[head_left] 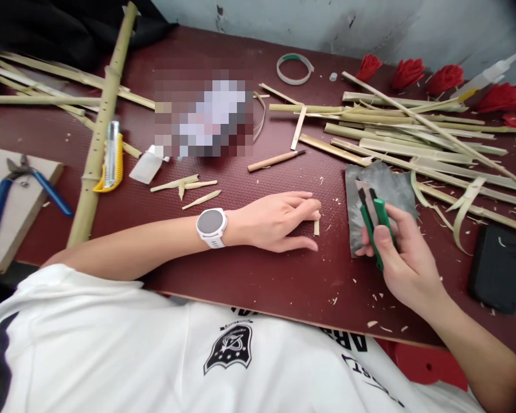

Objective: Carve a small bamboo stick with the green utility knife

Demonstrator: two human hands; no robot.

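My left hand, with a white watch on its wrist, lies palm down over the dark red table. Its fingers are stretched out, with the thumb apart. At the fingertips is a small bamboo piece, partly hidden by them. My right hand is wrapped round a green utility knife, its blade pointing away from me. Beneath the knife is a grey sheet that looks like sandpaper. Short pointed bamboo pieces and a dark-tipped stick lie beyond my left hand.
Split bamboo strips spread across the back right, near red paper flowers. A black phone lies at right. On the left are a holed bamboo pole, a yellow utility knife and blue-handled pliers. A tape ring lies behind.
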